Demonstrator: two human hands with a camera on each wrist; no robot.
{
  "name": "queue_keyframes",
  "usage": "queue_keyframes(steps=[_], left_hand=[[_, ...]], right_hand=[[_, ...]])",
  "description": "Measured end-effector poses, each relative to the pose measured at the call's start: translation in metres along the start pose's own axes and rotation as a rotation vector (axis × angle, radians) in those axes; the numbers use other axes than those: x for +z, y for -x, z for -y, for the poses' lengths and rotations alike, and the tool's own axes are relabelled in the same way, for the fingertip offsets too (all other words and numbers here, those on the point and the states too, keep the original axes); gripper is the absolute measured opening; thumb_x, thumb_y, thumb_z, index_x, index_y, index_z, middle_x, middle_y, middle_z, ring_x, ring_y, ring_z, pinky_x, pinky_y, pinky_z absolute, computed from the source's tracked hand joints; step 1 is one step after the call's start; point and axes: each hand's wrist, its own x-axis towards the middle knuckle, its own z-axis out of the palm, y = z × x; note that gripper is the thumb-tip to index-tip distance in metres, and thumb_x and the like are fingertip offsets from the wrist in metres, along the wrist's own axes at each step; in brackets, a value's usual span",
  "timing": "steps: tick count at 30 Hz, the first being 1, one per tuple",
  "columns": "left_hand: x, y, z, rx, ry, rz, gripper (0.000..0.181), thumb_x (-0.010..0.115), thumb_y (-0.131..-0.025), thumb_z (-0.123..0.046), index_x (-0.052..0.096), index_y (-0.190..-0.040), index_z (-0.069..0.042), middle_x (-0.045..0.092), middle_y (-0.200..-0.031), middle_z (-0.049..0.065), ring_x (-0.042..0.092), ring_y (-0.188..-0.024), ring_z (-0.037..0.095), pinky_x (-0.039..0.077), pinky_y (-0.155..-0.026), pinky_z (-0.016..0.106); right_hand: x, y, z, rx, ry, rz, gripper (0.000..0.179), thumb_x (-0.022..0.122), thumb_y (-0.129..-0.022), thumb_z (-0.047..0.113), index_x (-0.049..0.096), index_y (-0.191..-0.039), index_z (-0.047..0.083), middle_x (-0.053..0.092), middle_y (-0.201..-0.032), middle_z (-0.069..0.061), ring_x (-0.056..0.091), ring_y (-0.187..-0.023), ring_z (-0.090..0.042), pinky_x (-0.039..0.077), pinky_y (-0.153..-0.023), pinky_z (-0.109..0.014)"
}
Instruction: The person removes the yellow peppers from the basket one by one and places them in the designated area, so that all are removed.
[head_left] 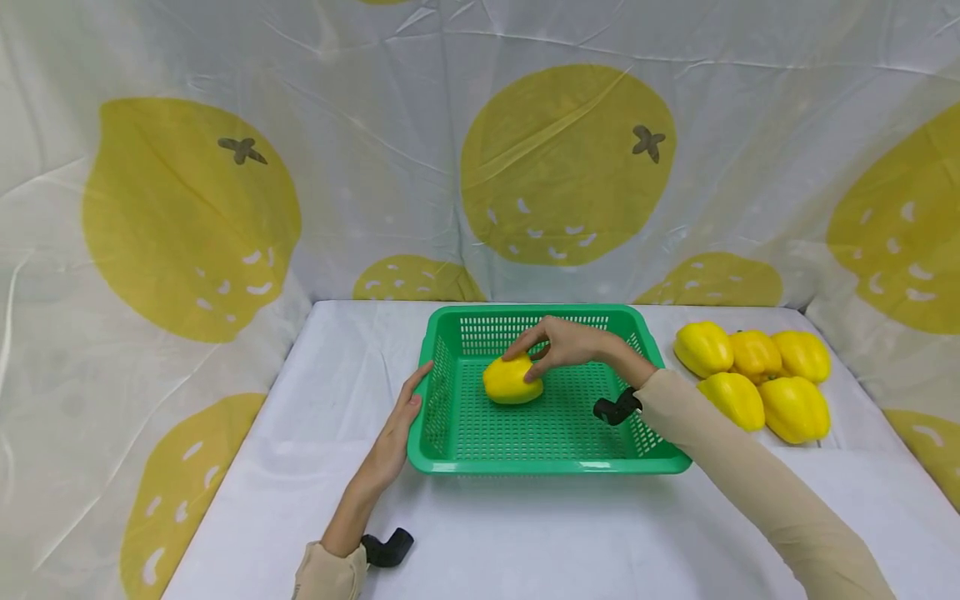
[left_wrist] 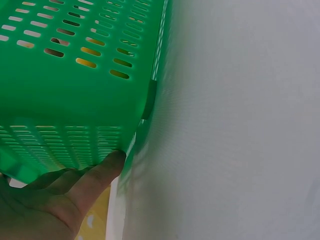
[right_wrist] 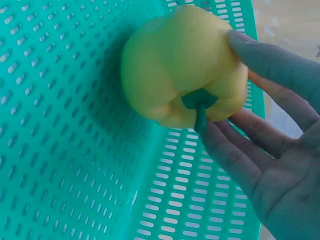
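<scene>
A yellow bell pepper (head_left: 507, 382) with a green stem is inside a green plastic basket (head_left: 540, 467), left of the basket's middle. My right hand (head_left: 566, 343) reaches over the basket and grips this pepper between thumb and fingers; the right wrist view shows the pepper (right_wrist: 175, 65) with its stem toward the palm. Against the basket's left outer side lies my left hand (head_left: 393, 437). In the left wrist view its fingers (left_wrist: 95, 185) are extended along the slotted wall, touching it.
Several yellow bell peppers (head_left: 797, 408) lie grouped on the white cloth (head_left: 525, 542) to the right of the basket. A lemon-print curtain (head_left: 390, 183) stands behind and on both sides. Black wrist mounts (head_left: 388, 548) sit on both wrists.
</scene>
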Motion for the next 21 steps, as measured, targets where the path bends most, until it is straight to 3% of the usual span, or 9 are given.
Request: queue_keyframes(steps=[10, 21], left_hand=[[0.002, -0.001, -0.001, -0.006, 0.013, 0.005, 0.050, 0.018, -0.115, -0.037, 0.018, -0.165, -0.037, 0.010, -0.175, 0.000, 0.007, -0.160, 0.027, 0.007, -0.126, 0.065], [0.002, 0.001, -0.002, -0.009, 0.003, -0.008, 0.050, 0.018, -0.115, -0.035, 0.017, -0.165, -0.035, 0.011, -0.175, 0.002, 0.008, -0.160, 0.030, 0.007, -0.125, 0.066]], right_hand=[[-0.004, -0.004, -0.013, 0.007, 0.025, 0.026, 0.044, 0.077, -0.093, 0.011, 0.068, -0.136, 0.009, 0.066, -0.142, -0.011, 0.058, -0.136, -0.031, 0.055, -0.106, -0.037], [0.002, -0.005, -0.018, -0.025, 0.022, 0.035, 0.043, 0.068, -0.100, 0.008, 0.063, -0.143, 0.008, 0.057, -0.152, -0.013, 0.048, -0.146, -0.033, 0.050, -0.113, -0.041]])
